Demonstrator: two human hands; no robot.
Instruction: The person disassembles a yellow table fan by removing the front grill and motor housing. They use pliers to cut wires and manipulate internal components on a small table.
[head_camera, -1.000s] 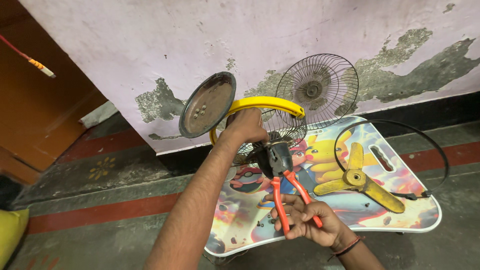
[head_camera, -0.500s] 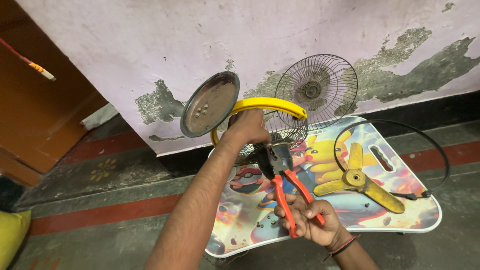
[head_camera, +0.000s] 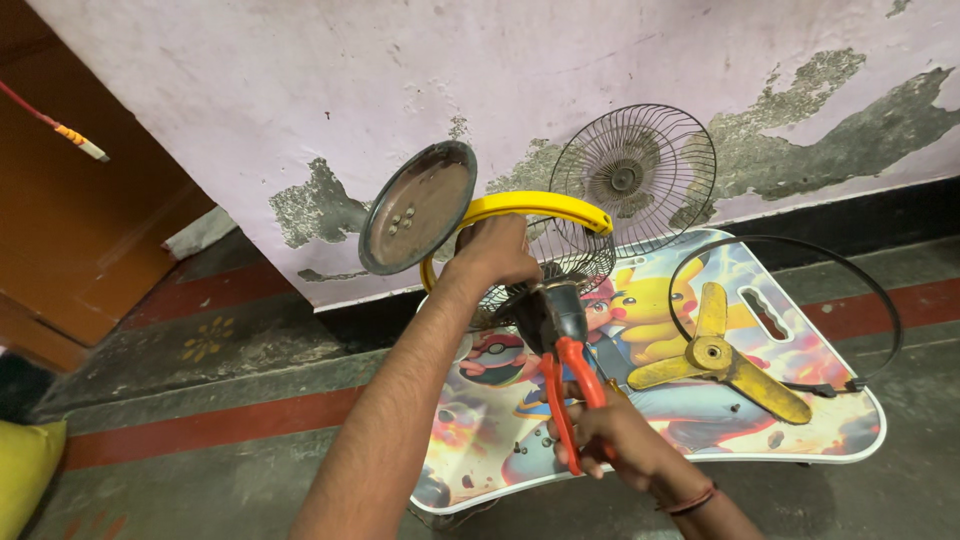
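Gripping the red-handled pliers (head_camera: 566, 385) low on their handles, the right hand (head_camera: 612, 432) is closed, the tool's long axis running up and slightly left to the dark fan motor (head_camera: 552, 312) just below the left hand (head_camera: 497, 252). That hand's fingers are wrapped round the yellow fan frame (head_camera: 530, 207), beside the round base plate (head_camera: 417, 207). Whether the plier tips bite anything cannot be told. A cartoon-printed tray (head_camera: 480, 455) lies beneath, carrying a yellow blade (head_camera: 722, 356).

Peeling pink wall (head_camera: 300, 90), brown door (head_camera: 70, 230), red-striped grey floor (head_camera: 200, 420).
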